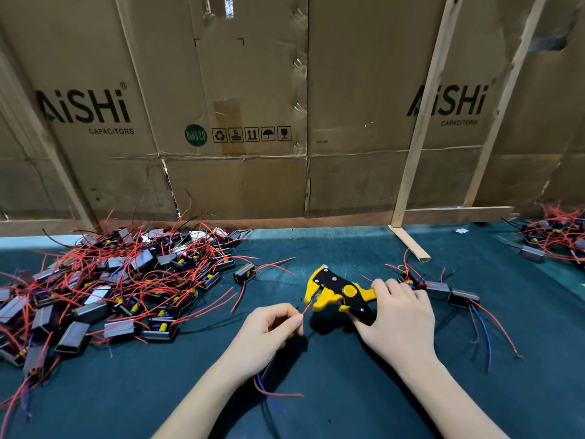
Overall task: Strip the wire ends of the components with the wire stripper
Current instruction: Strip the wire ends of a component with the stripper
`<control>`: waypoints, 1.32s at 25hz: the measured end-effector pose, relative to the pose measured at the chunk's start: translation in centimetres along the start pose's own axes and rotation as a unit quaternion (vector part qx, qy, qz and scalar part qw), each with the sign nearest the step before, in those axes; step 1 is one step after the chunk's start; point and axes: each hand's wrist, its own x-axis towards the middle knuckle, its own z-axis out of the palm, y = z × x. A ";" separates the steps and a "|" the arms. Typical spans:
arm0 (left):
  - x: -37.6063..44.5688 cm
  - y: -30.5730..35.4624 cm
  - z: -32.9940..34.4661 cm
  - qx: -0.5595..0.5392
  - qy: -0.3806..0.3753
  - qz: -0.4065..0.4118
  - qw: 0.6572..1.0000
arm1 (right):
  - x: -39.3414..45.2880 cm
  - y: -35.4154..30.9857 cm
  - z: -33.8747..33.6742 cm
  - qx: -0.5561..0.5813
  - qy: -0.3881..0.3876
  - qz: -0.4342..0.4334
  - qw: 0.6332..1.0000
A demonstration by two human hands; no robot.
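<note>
Left hand [269, 327], lower centre, fingers pinching red wire [307, 308] whose tip meets the jaws of wire stripper [340, 294], gripped mid-frame above the bench [348, 391] by right hand [400, 315]: best seat the end squarely, squeeze steadily.

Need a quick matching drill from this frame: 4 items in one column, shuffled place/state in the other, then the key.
Items
1. wire stripper
2. red wire
3. big pile of components
4. wooden strut

Place/state
A. heaped on the mat, left of both hands
B. gripped by the right hand
C. leaning against the cardboard wall
D. pinched by the left hand, tip at the tool's jaws

Pairs: 1-B, 2-D, 3-A, 4-C
</note>
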 end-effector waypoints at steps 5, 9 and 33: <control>-0.1 0.0 -0.2 0.127 0.114 0.035 0.985 | 0.3 1.0 0.4 0.050 0.045 0.070 0.995; -0.2 0.4 0.4 -0.036 0.060 0.018 0.997 | 0.4 1.7 0.3 0.078 0.036 0.103 0.991; 0.5 -1.3 -2.9 0.383 0.242 -0.003 0.891 | 0.7 2.7 -3.6 0.547 -0.347 -0.027 0.761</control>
